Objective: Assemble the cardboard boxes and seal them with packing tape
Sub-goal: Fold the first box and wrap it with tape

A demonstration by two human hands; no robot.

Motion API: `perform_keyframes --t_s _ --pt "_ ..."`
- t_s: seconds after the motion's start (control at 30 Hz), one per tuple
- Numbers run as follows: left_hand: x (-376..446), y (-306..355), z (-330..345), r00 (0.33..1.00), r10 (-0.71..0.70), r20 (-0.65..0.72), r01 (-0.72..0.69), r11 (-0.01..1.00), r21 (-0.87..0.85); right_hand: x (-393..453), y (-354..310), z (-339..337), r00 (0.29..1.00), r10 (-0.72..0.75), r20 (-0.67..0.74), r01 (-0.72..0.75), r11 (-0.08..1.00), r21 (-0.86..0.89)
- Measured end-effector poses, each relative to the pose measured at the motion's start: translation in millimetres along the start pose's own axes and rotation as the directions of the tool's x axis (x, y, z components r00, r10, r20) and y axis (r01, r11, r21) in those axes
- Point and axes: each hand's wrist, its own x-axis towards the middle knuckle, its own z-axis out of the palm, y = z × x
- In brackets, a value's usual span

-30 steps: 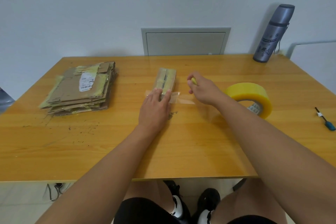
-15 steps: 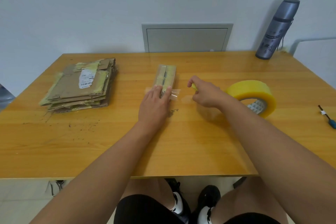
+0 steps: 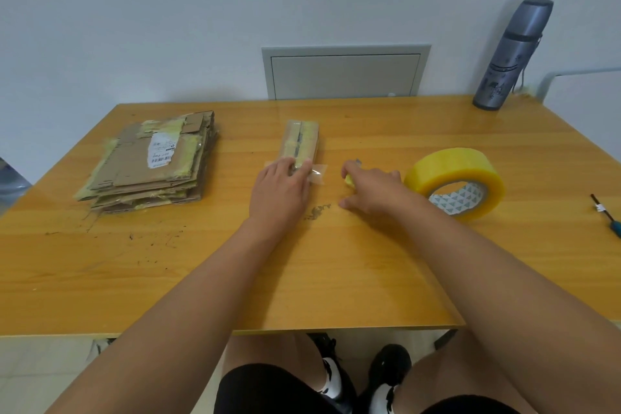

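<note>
A small narrow cardboard box [image 3: 300, 141] lies mid-table, its top wrapped in clear tape. My left hand [image 3: 280, 190] rests on its near end, fingers pressing a clear tape strip [image 3: 317, 175] that sticks out to the right. My right hand [image 3: 369, 190] is just right of the strip and grips a small yellow cutter [image 3: 349, 181], its tip showing above the fingers. A big yellow packing tape roll [image 3: 455, 183] stands tilted on the table right behind that hand.
A stack of flattened cardboard boxes [image 3: 151, 161] lies at the left of the wooden table [image 3: 336, 272]. A grey bottle [image 3: 512, 54] stands at the back right corner. A small screwdriver [image 3: 606, 215] lies at the right edge.
My right hand has drawn back to the right, away from the box, lowering toward the table. The tape strip now ends free beside my left hand, which has stayed put.
</note>
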Motion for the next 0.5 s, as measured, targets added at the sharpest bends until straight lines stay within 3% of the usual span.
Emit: perform_keyframes --t_s 0.13,0.23,0.33,0.5 --pt "2 -1 -2 1.000 -0.017 0.005 0.017 1.000 -0.014 5 -3 0 0.985 0.021 -0.168 -0.005 0.996 0.091" --pt "1 -2 -1 1.000 -0.011 0.011 0.011 1.000 -0.024 10 -12 2 0.945 0.124 -0.301 0.022 0.898 0.439" --pt "1 -1 -1 1.000 -0.021 0.016 0.022 0.999 -0.041 20 -28 5 0.952 0.191 -0.239 0.037 0.705 0.709" --pt "0 -2 -9 0.996 -0.003 0.088 0.011 0.996 -0.086 35 -46 12 0.952 0.224 -0.210 0.010 0.661 0.750"
